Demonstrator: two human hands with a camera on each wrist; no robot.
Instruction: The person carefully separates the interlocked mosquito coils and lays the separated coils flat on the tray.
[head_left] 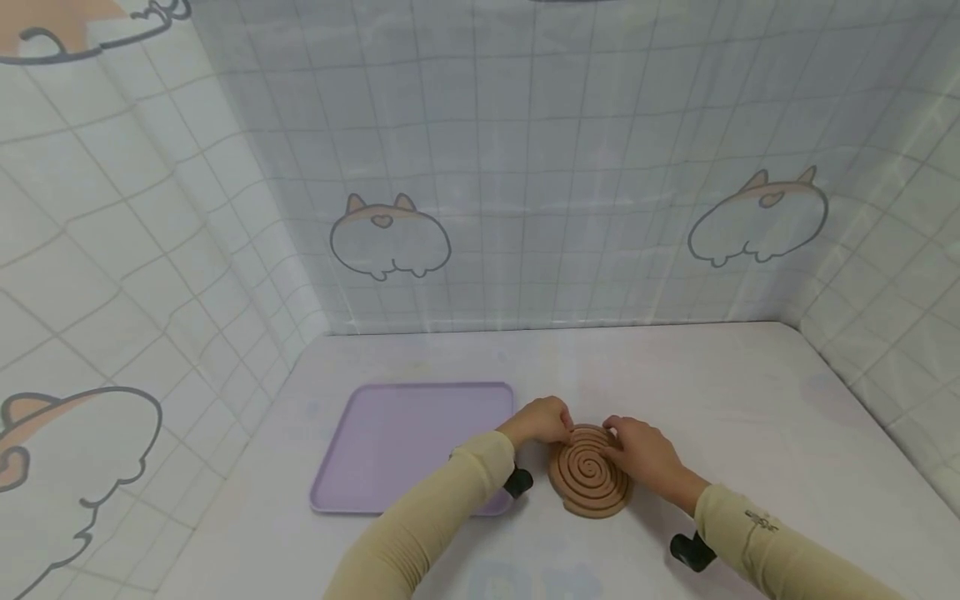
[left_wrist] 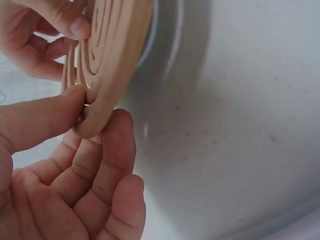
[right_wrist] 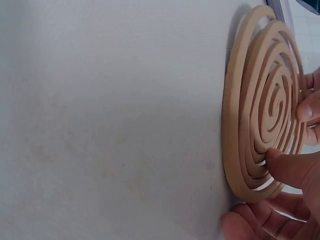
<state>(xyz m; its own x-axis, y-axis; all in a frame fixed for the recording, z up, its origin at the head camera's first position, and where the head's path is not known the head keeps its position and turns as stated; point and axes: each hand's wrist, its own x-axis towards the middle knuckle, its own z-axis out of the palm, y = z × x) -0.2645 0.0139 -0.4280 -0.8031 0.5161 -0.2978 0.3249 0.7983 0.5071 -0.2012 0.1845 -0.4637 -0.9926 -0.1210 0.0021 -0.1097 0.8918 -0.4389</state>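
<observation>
A brown mosquito coil (head_left: 589,479), a flat round spiral, lies in front of me, right of the tray. At its far left rim my left hand (head_left: 542,420) pinches the edge; in the left wrist view the left thumb (left_wrist: 75,102) is on top and the fingers (left_wrist: 117,140) are beneath. My right hand (head_left: 651,454) grips the far right side, with its thumb (right_wrist: 292,167) on the upper face and fingertips (right_wrist: 239,225) under the rim. Gaps show between the turns of the spiral in the right wrist view. Whether its near edge touches the table cannot be told.
A shallow lilac tray (head_left: 420,450) lies on the white table (head_left: 675,367), partly under my left forearm. Behind the table hangs a grid-patterned curtain (head_left: 570,208) with cartoon animal prints, and similar sheets close both sides. Dark wrist-worn devices (head_left: 692,552) hang below my sleeves.
</observation>
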